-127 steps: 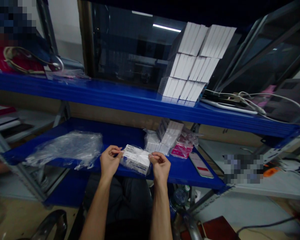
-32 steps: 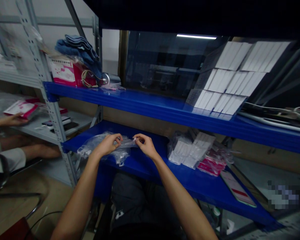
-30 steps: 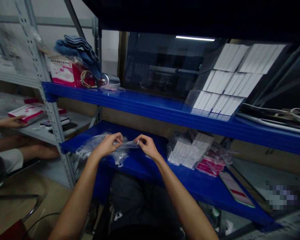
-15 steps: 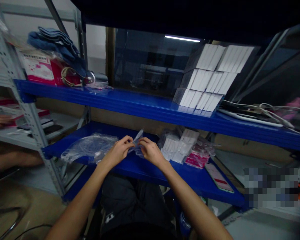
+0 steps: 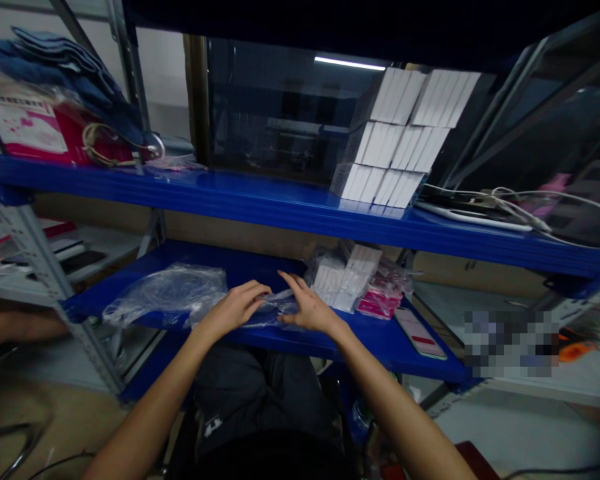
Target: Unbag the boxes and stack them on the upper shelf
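Observation:
Between my hands, low over the blue shelf (image 5: 250, 257), is a clear plastic bag (image 5: 279, 303). My left hand (image 5: 237, 307) pinches its left end, fingers bent over the film. My right hand (image 5: 307, 307) is spread at the bag's right side, thumb and fingers apart; the palm side is hidden. Left of my left hand lies a heap of clear plastic bags (image 5: 170, 293). Just beyond my right hand, white boxes (image 5: 337, 283) stand in clear wrapping, beside a pink packet (image 5: 380, 301).
A phone (image 5: 420, 333) lies at the shelf's right end. Above runs a second blue shelf (image 5: 230, 197) with stacked white boxes (image 5: 387, 143), white cables (image 5: 510, 200) and a red box (image 5: 75, 133) under blue cloth. Another person's limb (image 5: 20, 330) shows at far left.
The bag has gone from upright between my fingers to lying lower and flatter. My right hand has opened, fingers spreading. The whole view has shifted to the right.

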`<action>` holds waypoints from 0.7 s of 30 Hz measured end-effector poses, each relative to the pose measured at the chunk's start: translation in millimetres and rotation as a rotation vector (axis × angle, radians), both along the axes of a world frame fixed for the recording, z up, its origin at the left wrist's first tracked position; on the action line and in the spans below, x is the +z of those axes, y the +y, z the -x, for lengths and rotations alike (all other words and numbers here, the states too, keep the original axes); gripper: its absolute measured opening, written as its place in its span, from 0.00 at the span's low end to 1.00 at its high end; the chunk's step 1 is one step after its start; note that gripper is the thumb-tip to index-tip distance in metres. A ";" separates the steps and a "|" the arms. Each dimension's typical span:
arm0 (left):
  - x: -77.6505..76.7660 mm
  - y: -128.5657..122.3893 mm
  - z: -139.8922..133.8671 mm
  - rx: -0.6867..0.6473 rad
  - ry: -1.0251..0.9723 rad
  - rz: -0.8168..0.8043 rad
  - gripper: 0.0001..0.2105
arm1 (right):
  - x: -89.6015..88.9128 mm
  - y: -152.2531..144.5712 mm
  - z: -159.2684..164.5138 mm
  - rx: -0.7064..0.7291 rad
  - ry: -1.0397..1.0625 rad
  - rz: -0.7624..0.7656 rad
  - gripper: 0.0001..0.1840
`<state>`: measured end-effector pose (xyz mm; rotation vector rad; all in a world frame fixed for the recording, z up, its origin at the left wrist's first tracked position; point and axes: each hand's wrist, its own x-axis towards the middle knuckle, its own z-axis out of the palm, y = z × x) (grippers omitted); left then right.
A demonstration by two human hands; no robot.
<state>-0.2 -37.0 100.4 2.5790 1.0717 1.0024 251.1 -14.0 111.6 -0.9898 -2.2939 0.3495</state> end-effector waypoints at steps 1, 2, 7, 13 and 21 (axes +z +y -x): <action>-0.9 -2.6 3.3 0.018 0.026 0.032 0.18 | -4.8 4.9 0.8 0.013 0.002 0.053 0.48; -1.4 -5.6 8.9 0.058 0.068 0.067 0.24 | -8.5 10.6 3.0 0.017 -0.005 0.096 0.39; 13.9 -17.0 64.6 0.501 0.335 0.198 0.22 | 0.6 43.7 40.1 -0.082 0.117 0.074 0.17; 73.1 -4.3 138.6 0.893 0.268 -0.154 0.10 | 52.0 68.8 120.5 -0.111 0.404 -0.183 0.16; 50.4 -3.4 216.5 0.951 0.247 -0.176 0.10 | 11.9 71.2 194.1 0.111 0.209 -0.163 0.15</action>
